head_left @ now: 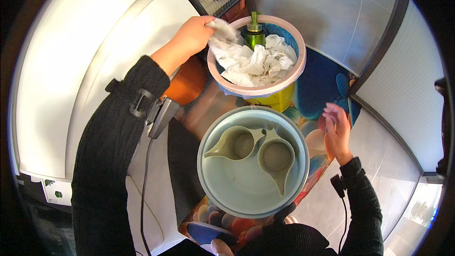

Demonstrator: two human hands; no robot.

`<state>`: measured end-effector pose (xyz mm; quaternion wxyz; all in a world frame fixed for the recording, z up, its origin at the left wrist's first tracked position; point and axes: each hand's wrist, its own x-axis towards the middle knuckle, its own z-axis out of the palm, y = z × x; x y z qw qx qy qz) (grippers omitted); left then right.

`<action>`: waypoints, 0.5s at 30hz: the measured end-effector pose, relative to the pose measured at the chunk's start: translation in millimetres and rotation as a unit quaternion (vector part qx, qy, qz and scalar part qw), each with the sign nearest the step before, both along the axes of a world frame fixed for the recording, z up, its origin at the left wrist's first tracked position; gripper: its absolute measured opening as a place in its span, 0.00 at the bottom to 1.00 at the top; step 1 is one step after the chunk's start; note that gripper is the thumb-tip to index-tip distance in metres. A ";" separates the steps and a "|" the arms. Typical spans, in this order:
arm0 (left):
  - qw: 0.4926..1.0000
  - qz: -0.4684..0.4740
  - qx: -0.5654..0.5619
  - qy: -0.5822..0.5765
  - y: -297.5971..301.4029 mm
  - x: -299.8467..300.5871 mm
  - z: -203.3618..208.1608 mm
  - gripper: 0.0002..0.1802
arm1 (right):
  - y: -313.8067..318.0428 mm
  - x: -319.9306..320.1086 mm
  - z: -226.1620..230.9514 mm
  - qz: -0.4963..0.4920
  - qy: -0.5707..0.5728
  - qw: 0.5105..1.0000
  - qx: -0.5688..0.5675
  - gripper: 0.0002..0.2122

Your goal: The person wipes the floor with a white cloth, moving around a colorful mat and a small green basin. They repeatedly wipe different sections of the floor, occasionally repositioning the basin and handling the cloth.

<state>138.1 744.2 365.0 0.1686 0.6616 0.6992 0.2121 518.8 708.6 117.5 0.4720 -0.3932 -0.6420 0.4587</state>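
My left hand [192, 34] pinches a crumpled white tissue [222, 29], slightly blurred, over the left rim of a waste bin [296, 24]. The bin has a pink ring, a blue liner and a yellow body. Inside it lie several crumpled white tissues [256, 64] and a green pump bottle [256, 38], standing upright. Nearer to me is a pale blue-green round basin [232, 187] holding two grey-green dippers, a left one [232, 143] and a right one [276, 157]. My right hand [337, 130] is empty, fingers loosely bent and apart, right of the basin.
A patterned mat [313, 85] lies under the bin and basin on grey floor tiles [327, 0]. White curved fixture panels [95, 33] rise at left. A ribbed glass panel [403, 85] stands at right. Cables [143, 194] hang from devices on both wrists.
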 end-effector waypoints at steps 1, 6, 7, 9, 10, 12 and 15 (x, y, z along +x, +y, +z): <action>0.988 -0.019 -0.009 0.155 -1.0 -1.3 0.4 0.24 | 8.9 -9.4 14.0 0.031 0.026 0.999 -0.033 0.14; 0.972 -0.102 0.083 0.196 -52.1 21.4 -28.2 0.11 | 45.2 -53.9 54.3 0.142 0.196 0.957 -0.163 0.15; 0.963 -0.144 0.064 0.219 -64.8 30.5 -36.0 0.10 | 48.1 -61.5 55.9 0.143 0.217 0.947 -0.187 0.15; 0.965 -0.207 0.011 0.164 -88.2 46.9 -51.9 0.14 | 53.0 -74.4 54.1 0.154 0.264 0.925 -0.224 0.14; 0.967 -0.215 0.013 0.135 -95.9 54.5 -58.5 0.15 | 55.0 -79.7 51.6 0.148 0.292 0.912 -0.246 0.13; 0.969 -0.238 0.035 0.056 -96.1 65.6 -67.0 0.15 | 57.2 -87.9 45.3 0.167 0.345 0.883 -0.272 0.12; 0.974 -0.221 0.058 0.009 -72.2 82.3 -78.0 0.13 | 58.6 -98.5 36.6 0.178 0.405 0.839 -0.316 0.10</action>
